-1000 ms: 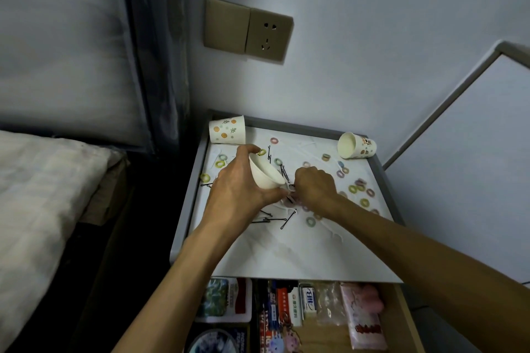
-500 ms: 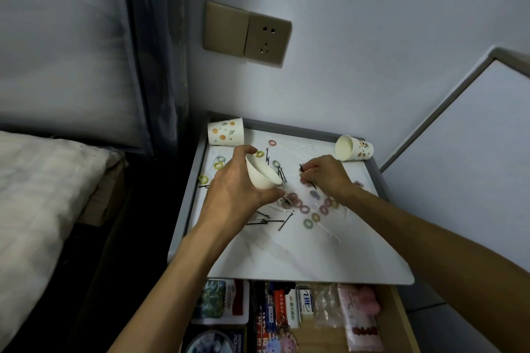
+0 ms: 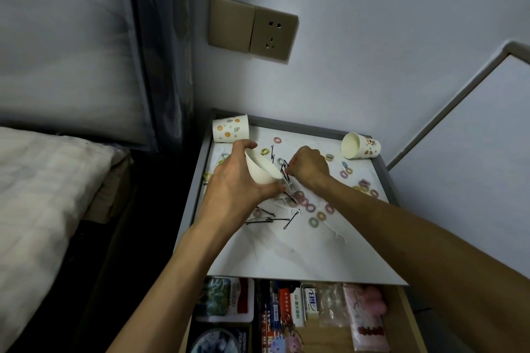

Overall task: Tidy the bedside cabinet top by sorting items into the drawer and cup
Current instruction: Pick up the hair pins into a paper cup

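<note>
White paper cup (image 3: 262,169) sits tilted in the left hand's (image 3: 238,180) curled grip. Just beside its rim, the right hand (image 3: 309,165) pinches black hairpins (image 3: 285,172). Loose hairpins (image 3: 272,219) and coloured hair ties (image 3: 311,208) litter the cabinet top (image 3: 301,252) above the open drawer (image 3: 401,312).
</note>
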### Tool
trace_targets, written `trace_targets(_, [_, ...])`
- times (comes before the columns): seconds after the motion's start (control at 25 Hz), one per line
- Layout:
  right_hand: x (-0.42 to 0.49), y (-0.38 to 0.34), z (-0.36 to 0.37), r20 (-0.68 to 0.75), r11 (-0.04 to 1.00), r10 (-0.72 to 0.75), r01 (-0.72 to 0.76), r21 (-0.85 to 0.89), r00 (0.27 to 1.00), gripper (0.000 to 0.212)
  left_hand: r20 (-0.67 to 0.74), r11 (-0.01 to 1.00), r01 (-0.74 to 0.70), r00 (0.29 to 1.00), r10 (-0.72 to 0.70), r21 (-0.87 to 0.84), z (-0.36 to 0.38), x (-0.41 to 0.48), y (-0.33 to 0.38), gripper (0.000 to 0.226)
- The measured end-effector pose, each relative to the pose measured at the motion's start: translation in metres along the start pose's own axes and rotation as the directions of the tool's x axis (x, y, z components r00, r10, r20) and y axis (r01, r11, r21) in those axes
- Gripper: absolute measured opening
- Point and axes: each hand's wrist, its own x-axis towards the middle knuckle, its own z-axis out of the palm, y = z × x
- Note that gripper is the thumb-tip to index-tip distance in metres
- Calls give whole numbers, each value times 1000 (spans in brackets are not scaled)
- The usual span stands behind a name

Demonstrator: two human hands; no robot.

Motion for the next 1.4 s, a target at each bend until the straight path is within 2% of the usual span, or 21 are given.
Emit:
trace_targets(0.16, [-5,-6,0,-29,938,-131,115,-328,991,16,-14,1000,-14,1000,15,25,0,-2,0,81])
trace_targets(0.24, [-7,-3,-1,1,906,-177,163,-390,984,17,-18,999,-20,1000,21,30,-1,-2,1,81])
trace_targets(0.32, [-6,6,-3,-5,912,-170,155,-381,986,12,-24,999,-26,999,27,33,-2,-3,1,81])
trace_targets(0.44, [-3,23,-15,-50,972,-103,90,-217,993,9,-35,998,-37,999,38,45,-3,-3,0,81])
trace_targets(0.52, [-4,27,-33,-15,992,-90,91,86,996,12,-40,997,-40,998,43,65,-2,-3,0,81])
trace_targets(0.6, [-11,21,-58,8,904,-190,172,392,982,9,-34,998,-35,999,37,60,-1,-3,0,81])
trace_targets(0.68, [-24,5,-85,26,828,-406,356,434,913,8,-29,998,-23,999,25,52,1,-2,0,82])
trace_targets(0.76, [-41,-19,-103,111,770,-594,522,367,797,9,-26,997,-20,999,22,68,3,-2,2,84])
trace_targets(0.84, [-57,-38,-109,224,707,-705,643,293,673,13,-21,996,-31,999,33,79,4,-2,2,83])
trace_targets(0.92, [-64,-46,-107,246,661,-750,708,248,614,17,-14,996,-43,999,44,79,4,-3,3,79])
trace_targets(1.0, [-53,-38,-106,106,663,-736,680,313,668,13,-9,998,-25,1000,26,57,3,-3,4,79])
trace_targets(1.08, [-33,-20,-97,16,737,-645,617,277,764,10,-19,999,-11,1000,12,38,0,-3,4,80])
trace_targets(1.12, [-23,-10,-86,53,782,-616,601,166,786,12,-33,999,-13,999,14,39,-2,-3,3,81])
trace_targets(1.2, [-10,13,-56,194,800,-579,597,-53,792,18,-60,998,-21,998,24,52,-5,-3,3,80])
trace_targets(1.28, [-5,30,-27,253,804,-547,585,-108,798,25,-77,998,-25,997,30,61,-8,-3,3,80])
trace_targets(1.4, [5,41,-9,203,802,-560,587,-111,803,20,-79,997,-30,996,36,74,-10,-2,3,81])
